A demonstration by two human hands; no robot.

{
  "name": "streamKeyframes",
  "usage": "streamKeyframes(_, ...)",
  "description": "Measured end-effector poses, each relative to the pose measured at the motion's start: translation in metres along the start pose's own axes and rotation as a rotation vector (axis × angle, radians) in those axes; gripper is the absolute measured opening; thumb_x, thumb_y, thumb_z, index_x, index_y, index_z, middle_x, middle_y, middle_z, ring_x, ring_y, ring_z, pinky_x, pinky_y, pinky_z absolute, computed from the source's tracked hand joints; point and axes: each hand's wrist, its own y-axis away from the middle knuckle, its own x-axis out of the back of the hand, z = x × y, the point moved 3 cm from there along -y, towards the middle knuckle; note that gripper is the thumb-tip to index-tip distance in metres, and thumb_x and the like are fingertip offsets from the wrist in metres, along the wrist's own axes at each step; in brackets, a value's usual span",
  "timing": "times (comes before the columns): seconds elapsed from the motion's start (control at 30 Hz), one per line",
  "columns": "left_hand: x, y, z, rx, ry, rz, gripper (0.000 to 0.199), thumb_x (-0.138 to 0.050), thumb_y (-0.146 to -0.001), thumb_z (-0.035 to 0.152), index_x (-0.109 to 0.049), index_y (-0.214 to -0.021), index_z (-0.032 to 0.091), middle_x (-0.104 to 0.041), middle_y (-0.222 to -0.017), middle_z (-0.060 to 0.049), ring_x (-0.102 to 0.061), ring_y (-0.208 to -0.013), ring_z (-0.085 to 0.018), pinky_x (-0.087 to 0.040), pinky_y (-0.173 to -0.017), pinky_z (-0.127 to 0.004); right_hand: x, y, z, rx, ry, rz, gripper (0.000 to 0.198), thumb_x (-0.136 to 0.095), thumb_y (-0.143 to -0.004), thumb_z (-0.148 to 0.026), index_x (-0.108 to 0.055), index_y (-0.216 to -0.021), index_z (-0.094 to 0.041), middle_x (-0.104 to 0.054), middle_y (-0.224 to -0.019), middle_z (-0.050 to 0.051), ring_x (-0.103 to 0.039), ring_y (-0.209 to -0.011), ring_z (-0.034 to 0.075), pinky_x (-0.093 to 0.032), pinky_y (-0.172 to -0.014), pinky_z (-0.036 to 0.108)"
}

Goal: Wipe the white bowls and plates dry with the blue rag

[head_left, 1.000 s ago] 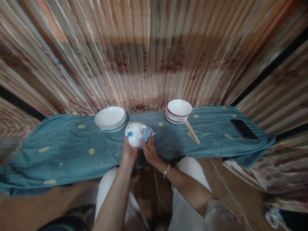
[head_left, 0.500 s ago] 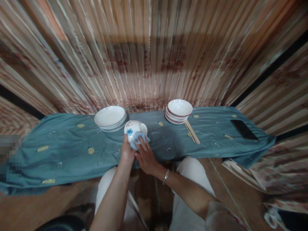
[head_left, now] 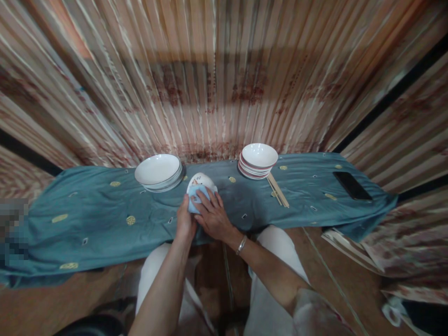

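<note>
A white bowl (head_left: 202, 178) with a printed pattern is held tilted above the near middle of the table, its outer side facing me. My left hand (head_left: 185, 220) grips the bowl at its near left edge. A light blue cloth (head_left: 196, 198) lies pressed on the bowl's outside under my right hand (head_left: 213, 218). The right fingers stretch over the cloth and hold it against the bowl. Much of the bowl is hidden by the cloth and fingers.
The table has a teal patterned cloth (head_left: 105, 224). Stacked white plates (head_left: 158, 171) stand at back left, stacked bowls (head_left: 259, 156) at back right. Beside the bowls lie chopsticks (head_left: 278, 190); farther right lies a black phone (head_left: 352, 185). A pleated curtain (head_left: 210, 93) hangs behind.
The bowl has turned in my left hand, so its blue flower and foot ring are out of sight. My right hand has moved the cloth up and left over the bowl.
</note>
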Motion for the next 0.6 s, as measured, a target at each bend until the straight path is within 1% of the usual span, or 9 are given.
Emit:
streamKeyframes(0.13,-0.004,0.003,-0.004,-0.016,-0.020,-0.097,0.037,-0.066,-0.081,0.048,-0.073,-0.096,0.014,-0.075,-0.101,-0.008,-0.069,-0.098,-0.018,-0.051,-0.086,-0.023,0.009,-0.008,0.008,-0.047,0.034,0.030,0.049,-0.045,-0.097,-0.034,-0.043,-0.146,-0.026,-0.034,-0.157,0.006,-0.014,-0.149,0.028,-0.014,-0.119,0.053)
streamKeyframes(0.23,-0.007,0.004,-0.005,-0.057,-0.056,-0.095,0.043,-0.068,-0.077,0.052,-0.074,-0.096,0.014,-0.075,-0.102,-0.009,-0.068,-0.101,-0.020,-0.051,-0.086,-0.024,0.014,-0.012,0.015,-0.066,0.040,0.061,0.050,-0.043,-0.098,-0.034,-0.041,-0.147,-0.025,-0.032,-0.158,0.006,-0.014,-0.149,0.028,-0.019,-0.118,0.052)
streamKeyframes(0.3,-0.007,0.004,-0.006,-0.081,-0.082,-0.084,0.045,-0.071,-0.073,0.054,-0.074,-0.092,0.013,-0.075,-0.097,-0.009,-0.068,-0.098,-0.021,-0.052,-0.085,-0.026,0.017,-0.014,0.021,-0.078,0.013,0.088,0.050,-0.040,-0.099,-0.035,-0.039,-0.148,-0.022,-0.031,-0.158,0.007,-0.014,-0.149,0.027,-0.022,-0.118,0.050)
streamKeyframes(0.4,-0.006,0.003,-0.007,-0.120,-0.144,-0.063,0.044,-0.075,-0.068,0.054,-0.074,-0.083,0.013,-0.075,-0.085,-0.008,-0.069,-0.086,-0.020,-0.053,-0.081,-0.029,0.021,-0.017,0.032,-0.118,-0.090,0.139,0.051,-0.033,-0.101,-0.036,-0.036,-0.149,-0.020,-0.034,-0.156,0.009,-0.020,-0.148,0.022,-0.021,-0.120,0.046)
streamKeyframes(0.5,-0.005,0.004,-0.007,-0.137,-0.213,-0.086,0.039,-0.078,-0.065,0.051,-0.074,-0.077,0.014,-0.074,-0.076,-0.006,-0.068,-0.080,-0.020,-0.053,-0.079,-0.031,0.021,-0.019,0.047,-0.195,-0.250,0.193,0.051,-0.028,-0.102,-0.039,-0.037,-0.149,-0.021,-0.041,-0.153,0.007,-0.028,-0.145,0.020,-0.022,-0.121,0.042)
streamKeyframes(0.6,-0.004,0.005,-0.007,-0.124,-0.248,-0.120,0.039,-0.082,-0.059,0.051,-0.075,-0.074,0.015,-0.074,-0.071,-0.004,-0.069,-0.078,-0.022,-0.053,-0.078,-0.032,0.018,-0.020,0.063,-0.277,-0.431,0.244,0.053,-0.028,-0.101,-0.047,-0.042,-0.145,-0.023,-0.045,-0.150,0.005,-0.035,-0.142,0.019,-0.024,-0.121,0.040)
